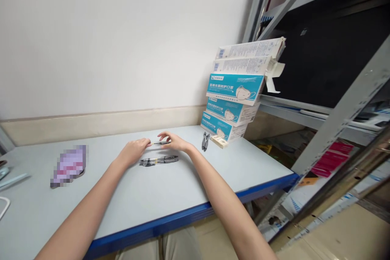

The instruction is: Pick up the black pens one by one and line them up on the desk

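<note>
A black-and-clear pen (157, 143) lies crosswise between my two hands, just above or on the pale table. My left hand (136, 149) is closed on its left end, with the fingertips wrapped over it. Around the right end curls my right hand (175, 141), thumb against the pen and upper fingers arched above it. Its exact contact is partly hidden. Just nearer to me, several similar pens (158, 161) lie side by side in a bundle on the table.
Mask boxes (234, 89) are stacked against the wall at right. Dark grey pen-like items (205, 141) and a small cream box (219, 141) lie before them. A blurred purple packet (70, 164) is at left. The table's blue edge (183, 215) faces me; a metal shelf (335, 101) stands right.
</note>
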The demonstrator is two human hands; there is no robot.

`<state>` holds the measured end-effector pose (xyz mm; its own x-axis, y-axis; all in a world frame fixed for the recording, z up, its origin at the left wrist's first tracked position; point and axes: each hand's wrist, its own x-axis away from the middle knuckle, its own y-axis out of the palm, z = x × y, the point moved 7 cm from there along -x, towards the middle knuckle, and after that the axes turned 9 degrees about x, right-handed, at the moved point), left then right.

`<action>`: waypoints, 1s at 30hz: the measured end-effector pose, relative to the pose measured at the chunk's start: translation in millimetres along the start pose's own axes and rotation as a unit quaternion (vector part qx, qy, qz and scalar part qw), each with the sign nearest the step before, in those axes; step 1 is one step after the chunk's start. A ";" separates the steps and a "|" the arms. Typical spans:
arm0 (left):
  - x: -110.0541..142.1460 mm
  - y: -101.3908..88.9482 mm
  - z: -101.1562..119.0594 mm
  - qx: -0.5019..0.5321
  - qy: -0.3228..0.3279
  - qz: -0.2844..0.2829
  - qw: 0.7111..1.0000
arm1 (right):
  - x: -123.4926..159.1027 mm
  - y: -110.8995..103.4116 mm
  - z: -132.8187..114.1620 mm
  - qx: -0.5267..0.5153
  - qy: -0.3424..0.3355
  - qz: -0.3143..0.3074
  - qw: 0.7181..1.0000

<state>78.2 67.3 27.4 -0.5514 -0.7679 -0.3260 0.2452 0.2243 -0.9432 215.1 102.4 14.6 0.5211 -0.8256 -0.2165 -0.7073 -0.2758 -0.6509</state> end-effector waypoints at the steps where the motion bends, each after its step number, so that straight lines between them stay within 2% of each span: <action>1: -0.1 0.0 0.0 -0.001 -0.001 -0.001 1.000 | 0.4 3.4 -0.3 -0.013 0.003 -0.023 1.000; 4: -0.6 0.2 0.2 -0.007 0.004 0.003 1.000 | 0.8 13.4 1.8 -0.022 0.018 -0.085 0.996; 8: -1.0 0.6 -6.9 -0.004 -0.026 0.010 1.000 | -1.8 0.6 10.1 0.077 0.036 -0.007 0.996; 11: -0.2 -0.6 -14.8 0.005 -0.062 0.012 0.998 | -1.4 -8.6 13.9 0.120 0.036 0.027 0.992; 17: -0.3 -2.1 -14.2 0.019 -0.069 0.015 0.997 | 0.1 -15.5 9.3 0.140 0.013 0.044 0.989; 21: -2.2 7.0 -0.7 0.038 -0.027 -0.006 0.999 | 3.1 -3.4 -3.4 0.112 -0.008 -0.008 0.994; 23: -2.8 8.9 3.5 0.042 -0.018 -0.002 0.999 | 5.0 -1.3 -8.1 0.073 -0.008 -0.011 0.997; 26: -3.2 6.9 4.3 0.051 -0.026 0.014 0.998 | 6.8 -5.3 -10.2 0.049 -0.007 0.009 0.999; 30: -3.1 3.6 0.7 0.069 -0.043 0.028 0.996 | 8.0 -20.4 -9.8 0.109 -0.029 0.071 0.991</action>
<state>81.3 70.1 25.1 -0.4653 -0.8061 -0.3657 0.3842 0.1882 -0.9039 229.0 96.6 33.3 0.4542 -0.8173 -0.3546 -0.6584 -0.0398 -0.7516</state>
